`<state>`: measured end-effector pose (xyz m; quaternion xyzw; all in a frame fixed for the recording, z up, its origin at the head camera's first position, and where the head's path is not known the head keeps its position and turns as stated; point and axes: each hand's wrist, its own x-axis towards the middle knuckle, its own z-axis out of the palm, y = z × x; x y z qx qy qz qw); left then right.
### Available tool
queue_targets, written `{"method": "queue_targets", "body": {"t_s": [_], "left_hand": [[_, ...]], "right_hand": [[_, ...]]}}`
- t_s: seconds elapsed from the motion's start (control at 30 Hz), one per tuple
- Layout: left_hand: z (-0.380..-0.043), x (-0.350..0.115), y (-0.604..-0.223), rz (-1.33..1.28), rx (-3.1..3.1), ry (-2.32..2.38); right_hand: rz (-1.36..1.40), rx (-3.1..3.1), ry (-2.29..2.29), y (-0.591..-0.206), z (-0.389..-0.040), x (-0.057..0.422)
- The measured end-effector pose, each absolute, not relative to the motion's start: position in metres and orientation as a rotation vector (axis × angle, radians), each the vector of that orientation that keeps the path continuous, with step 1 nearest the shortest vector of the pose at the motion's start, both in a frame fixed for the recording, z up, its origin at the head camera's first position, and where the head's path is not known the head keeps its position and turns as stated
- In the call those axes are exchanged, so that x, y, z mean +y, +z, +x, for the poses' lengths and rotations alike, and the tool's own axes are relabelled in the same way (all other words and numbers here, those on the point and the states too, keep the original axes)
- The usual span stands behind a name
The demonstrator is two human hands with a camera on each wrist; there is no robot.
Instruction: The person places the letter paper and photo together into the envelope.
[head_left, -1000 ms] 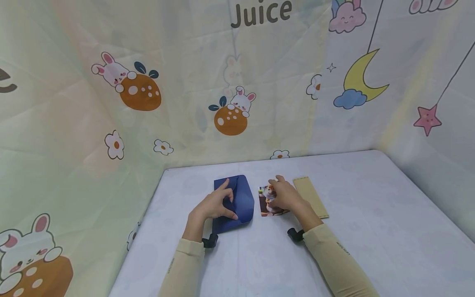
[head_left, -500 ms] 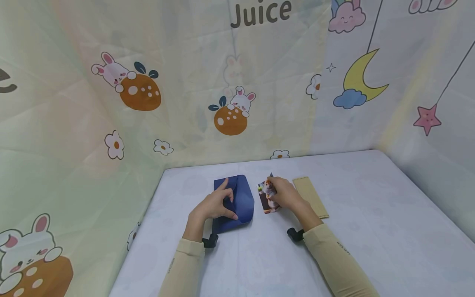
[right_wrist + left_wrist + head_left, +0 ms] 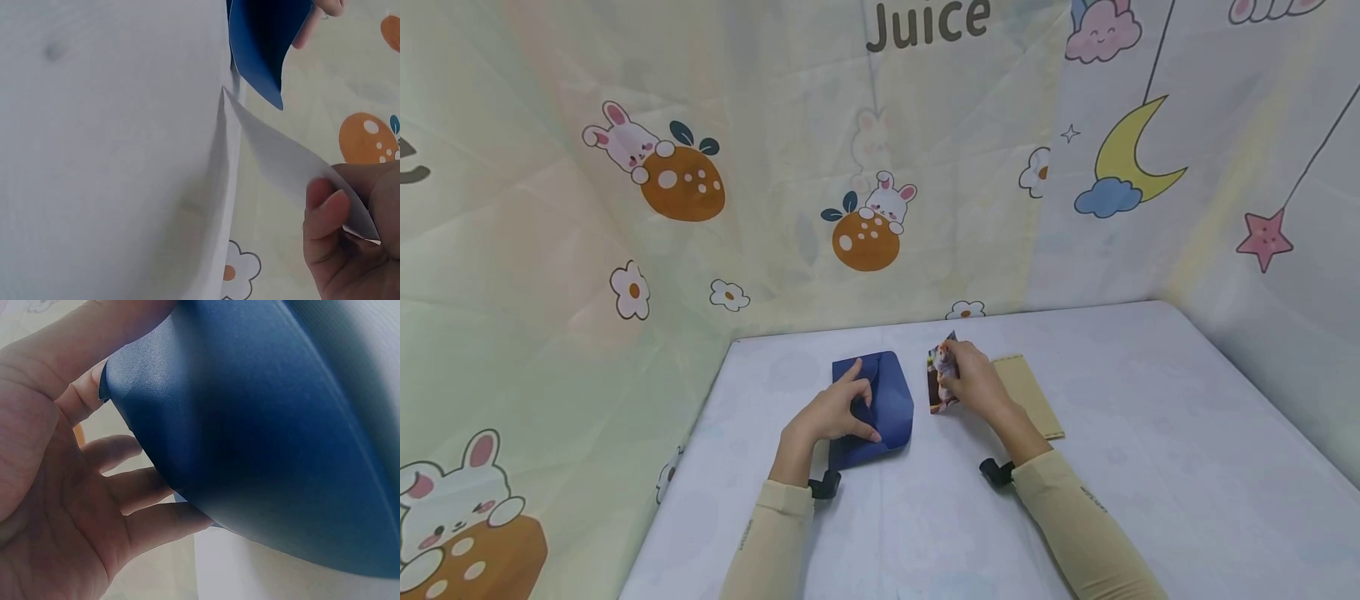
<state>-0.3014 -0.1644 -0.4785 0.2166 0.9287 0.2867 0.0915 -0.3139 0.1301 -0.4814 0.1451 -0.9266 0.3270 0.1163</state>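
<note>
A dark blue paper envelope (image 3: 895,412) lies on the white table with its flap toward the right. My left hand (image 3: 833,414) grips it at the left, thumb and fingers spread along its mouth. In the left wrist view, its fingers (image 3: 150,494) reach behind the bent blue paper (image 3: 206,419). To the right, my right hand (image 3: 981,387) pinches a picture card (image 3: 938,379) showing a small furry animal. The card stands tilted and bowed; its plain white back (image 3: 281,156) shows in the right wrist view, one corner close to the table.
A tan, flat rectangular piece (image 3: 1030,400) lies on the table just right of the right hand. The white tabletop (image 3: 895,533) spreads in front of both arms. A cartoon-printed cloth wall (image 3: 790,250) rises behind the table.
My right hand has gathered the flat picture card into a pinch, tilted it up and shifted it slightly away from me. The left hand and envelope stay in place.
</note>
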Motion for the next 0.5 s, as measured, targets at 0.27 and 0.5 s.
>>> {"method": "queue_targets", "body": {"t_s": [0.27, 0.5], "left_hand": [[-0.3024, -0.1639, -0.4799, 0.621, 2.753, 0.86], [-0.3025, -0.1635, -0.4802, 0.622, 2.763, 0.851]], "right_hand": [[0.444, -2.679, 0.978, -0.4823, -0.3151, 0.1296], [0.47, -2.651, 1.043, -0.4814, -0.3148, 0.1288]]}}
